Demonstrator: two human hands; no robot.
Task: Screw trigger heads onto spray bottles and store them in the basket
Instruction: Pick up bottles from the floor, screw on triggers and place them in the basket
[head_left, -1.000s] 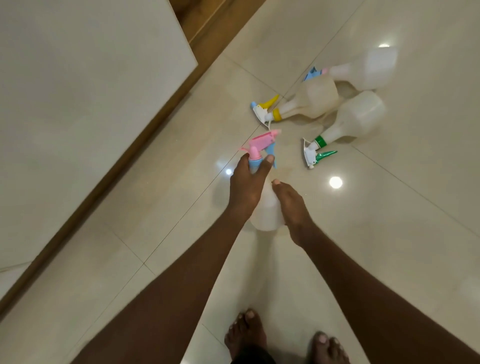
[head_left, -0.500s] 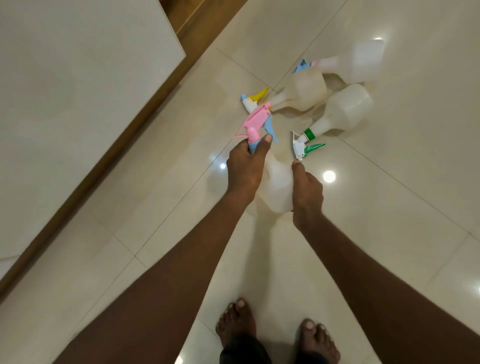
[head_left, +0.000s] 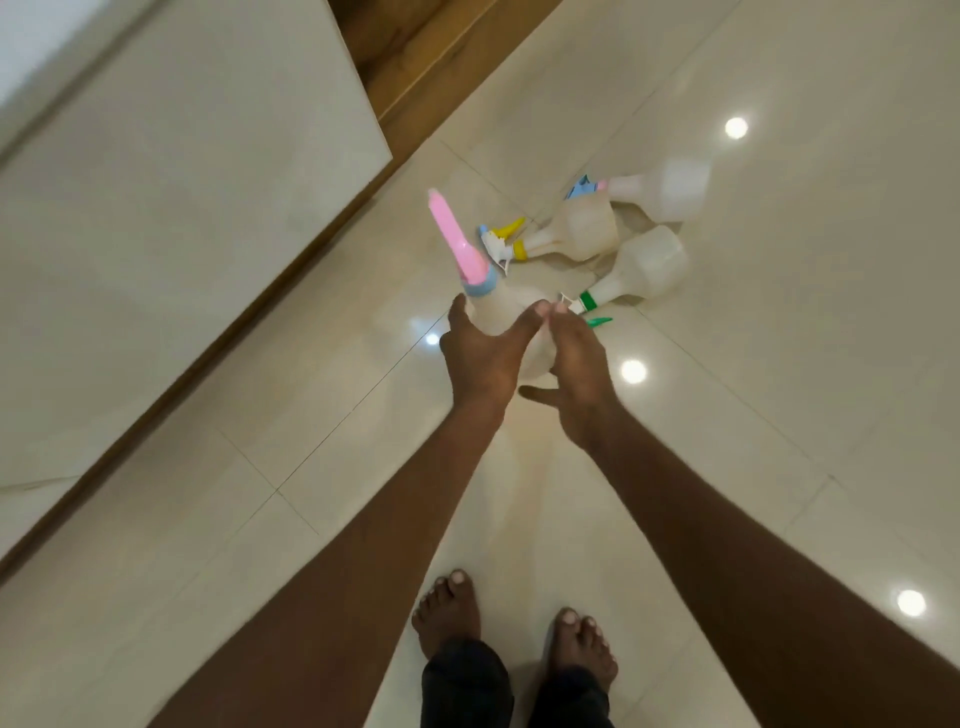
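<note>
**Both hands on a pink-headed spray bottle above the tiled floor**

A person stands barefoot on a glossy cream tiled floor (head_left: 779, 467), both arms stretched forward and down, forearms converging toward the middle of the view. The left hand (head_left: 480, 358) wraps the upper shoulder of a translucent white spray bottle (head_left: 501, 312), its thumb on the left side of the neck and its fingers (head_left: 524, 325) curled across the front. The right hand (head_left: 574, 364) clasps the bottle's body from the right, fingertips meeting those of the left hand, thumb stretched out beneath toward the left. Both sets of fingers are clenched on the bottle, which is held off the floor and tilted so that its top points away and to the left.

On the bottle's neck sits a pink trigger head (head_left: 454, 239) with a light blue collar (head_left: 480, 283), its long body slightly blurred.

Just beyond the hands, three more bottles lie on their sides in a close cluster on the floor: one with a green collar and trigger (head_left: 644, 265) nearest the right hand, one with a yellow collar and trigger (head_left: 576, 234) behind it, and a third with a blue and pink head (head_left: 660, 189) farthest off. A wooden strip (head_left: 208, 353) runs diagonally along the floor's left edge, bordering a pale panel (head_left: 182, 182).
</note>
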